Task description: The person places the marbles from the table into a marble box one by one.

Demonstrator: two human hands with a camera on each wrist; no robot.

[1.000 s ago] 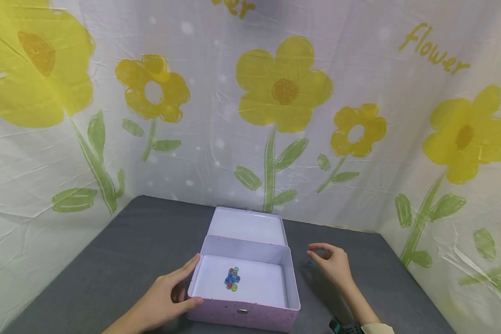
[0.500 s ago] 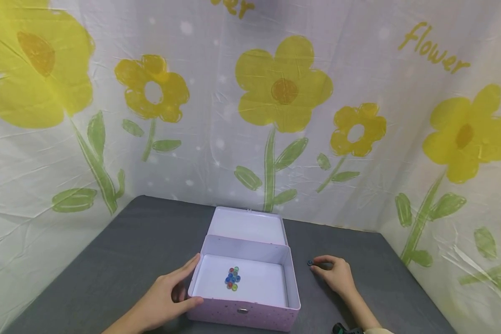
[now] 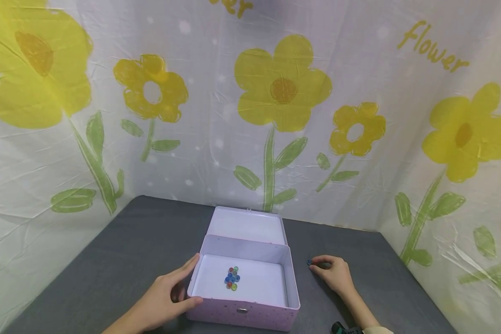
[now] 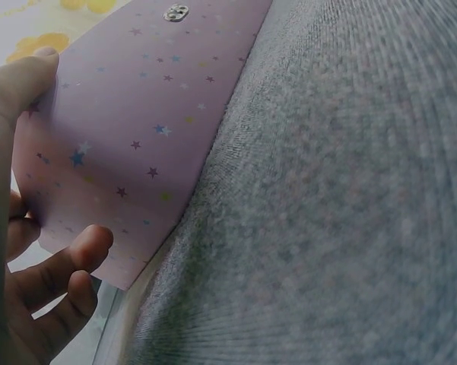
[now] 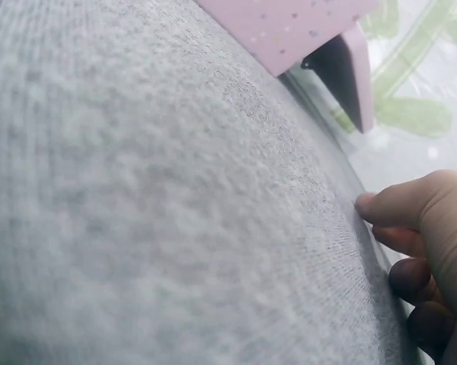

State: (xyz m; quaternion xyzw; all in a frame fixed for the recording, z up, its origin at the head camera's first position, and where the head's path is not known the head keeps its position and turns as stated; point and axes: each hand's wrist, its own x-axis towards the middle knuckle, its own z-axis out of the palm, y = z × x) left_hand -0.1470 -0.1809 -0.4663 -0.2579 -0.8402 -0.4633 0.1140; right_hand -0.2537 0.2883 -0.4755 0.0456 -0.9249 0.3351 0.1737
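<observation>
A pink star-patterned tin box [image 3: 242, 317] stands on the dark cloth in the head view, its lid [image 3: 247, 226] folded back. My left hand [image 3: 165, 292] grips its left side, thumb on the front corner and fingers along the left wall. Inside, several red, blue and green glass marbles [image 3: 232, 278] cluster left of centre on the white floor. To the right of the box, my right hand [image 3: 334, 277] pinches a small blue marble [image 3: 309, 262] at the tips of thumb and index finger, low at the cloth. The right wrist view does not show that marble.
Dark grey cloth [image 3: 121, 253] covers the table. Behind and beside it hang white sheets [image 3: 208, 153] printed with yellow flowers. A dark wrist strap [image 3: 345, 328] shows on the right forearm. Grey fabric [image 5: 175, 213] fills much of both wrist views.
My right hand has come down from above the blue marble, and its fingertips have closed on it. The left hand, the box and the marbles inside have stayed put.
</observation>
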